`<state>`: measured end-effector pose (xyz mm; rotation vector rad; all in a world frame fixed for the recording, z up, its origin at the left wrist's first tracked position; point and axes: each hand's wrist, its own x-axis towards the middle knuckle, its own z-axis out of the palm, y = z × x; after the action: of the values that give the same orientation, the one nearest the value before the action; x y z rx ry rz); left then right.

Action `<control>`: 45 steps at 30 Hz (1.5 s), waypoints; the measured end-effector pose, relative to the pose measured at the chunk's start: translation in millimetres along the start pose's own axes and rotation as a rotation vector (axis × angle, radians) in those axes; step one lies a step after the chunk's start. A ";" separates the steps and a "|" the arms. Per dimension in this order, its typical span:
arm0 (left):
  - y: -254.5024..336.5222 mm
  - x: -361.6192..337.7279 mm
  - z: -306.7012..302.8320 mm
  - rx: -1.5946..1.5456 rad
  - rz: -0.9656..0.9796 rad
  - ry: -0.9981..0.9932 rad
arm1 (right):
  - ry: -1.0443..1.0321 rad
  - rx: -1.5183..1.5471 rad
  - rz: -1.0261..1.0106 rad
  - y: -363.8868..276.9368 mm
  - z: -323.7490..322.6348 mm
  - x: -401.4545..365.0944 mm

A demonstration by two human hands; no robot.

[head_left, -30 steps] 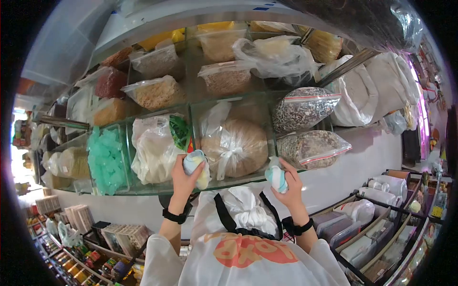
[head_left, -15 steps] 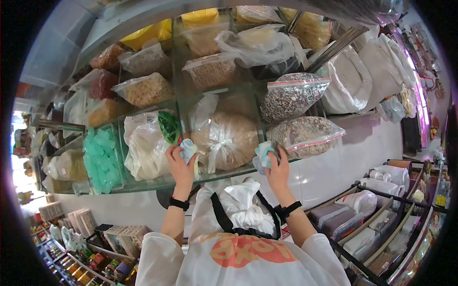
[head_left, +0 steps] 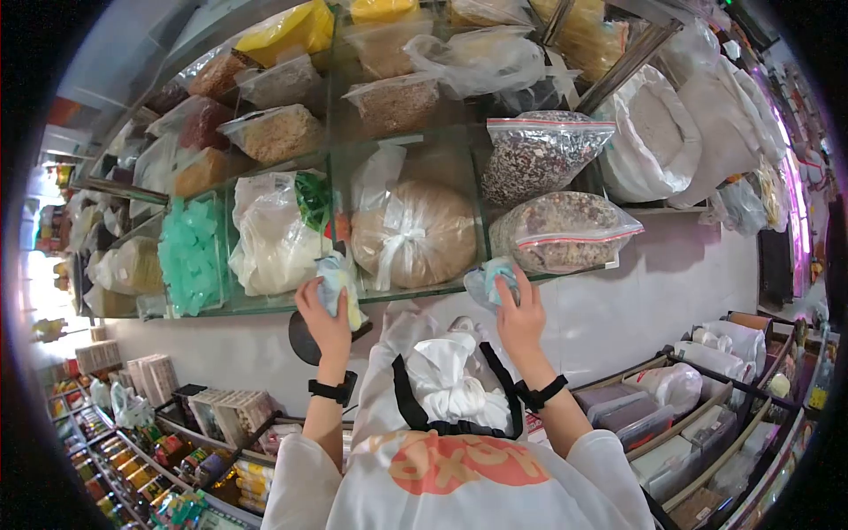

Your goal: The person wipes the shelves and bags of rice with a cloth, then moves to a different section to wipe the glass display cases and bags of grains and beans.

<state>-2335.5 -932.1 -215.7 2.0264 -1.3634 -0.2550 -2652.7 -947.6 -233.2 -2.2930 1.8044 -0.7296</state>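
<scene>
My left hand grips a crumpled light-blue and yellow cloth at the front edge of the glass-divided display case. Another pale blue cloth is bunched in my right hand, at the same edge farther right. Between the two cloths, inside a compartment, sits a tied clear bag of brown powder. Left of it are a white plastic bag and a dark green packet. Above my right hand lies a zip bag of mixed grains.
Light-green plastic bags fill a left compartment. A bag of dark speckled grains and an open white sack are at the right. A metal bar slants above. Stocked shelves stand behind me at lower right.
The case and its bags now appear higher in view. Both hands, still holding the cloths, have drawn back toward my body relative to the case's front edge.
</scene>
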 end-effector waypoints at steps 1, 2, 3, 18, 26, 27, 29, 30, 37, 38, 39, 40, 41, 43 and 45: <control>-2.6 -0.9 1.3 0.004 0.001 0.004 | -0.039 -0.126 -0.017 -1.4 3.9 1.8; -4.7 -1.6 3.9 0.127 0.081 0.001 | -0.037 -0.125 -0.018 -3.2 4.9 1.2; -6.9 -2.1 6.2 0.249 0.160 -0.001 | -0.042 -0.026 -0.021 -5.5 4.8 0.0; -21.7 111.0 40.9 0.097 0.226 -0.360 | -0.154 -0.010 0.101 -25.7 42.4 93.1; -29.9 223.9 97.0 0.071 0.355 -0.290 | -0.037 -0.095 0.206 -30.2 88.7 208.1; -27.6 232.0 101.7 0.125 0.333 -0.291 | -0.035 -0.095 0.207 -29.4 91.8 222.6; -21.6 237.8 105.9 0.240 0.254 -0.320 | -0.054 -0.135 0.178 -22.3 101.4 246.5; -21.0 237.6 106.4 0.242 0.252 -0.318 | -0.054 -0.133 0.176 -18.6 106.2 255.9; -21.2 233.8 101.2 0.190 0.292 -0.272 | 0.008 -0.168 0.194 -8.8 122.4 268.2; -19.8 231.3 98.1 0.174 0.307 -0.281 | -0.031 -0.193 0.151 -10.3 118.9 262.5; -21.0 228.3 97.9 0.173 0.308 -0.276 | -0.066 -0.220 0.109 -11.2 114.5 257.3; -23.3 226.2 99.4 0.215 0.323 -0.254 | -0.058 -0.222 0.105 -12.2 112.3 250.4; -25.0 223.8 101.0 0.255 0.338 -0.231 | -0.045 -0.260 0.090 -14.4 111.0 242.0; -26.1 210.1 98.3 0.224 0.329 -0.225 | 0.052 -0.275 0.030 -7.5 114.2 224.2; -28.8 192.7 92.8 0.202 0.319 -0.224 | 0.060 -0.240 0.042 -7.3 110.8 203.7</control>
<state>-2277.1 -1133.9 -265.3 1.9443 -1.8939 -0.2122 -2562.7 -1158.5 -268.5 -2.3914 2.0634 -0.6113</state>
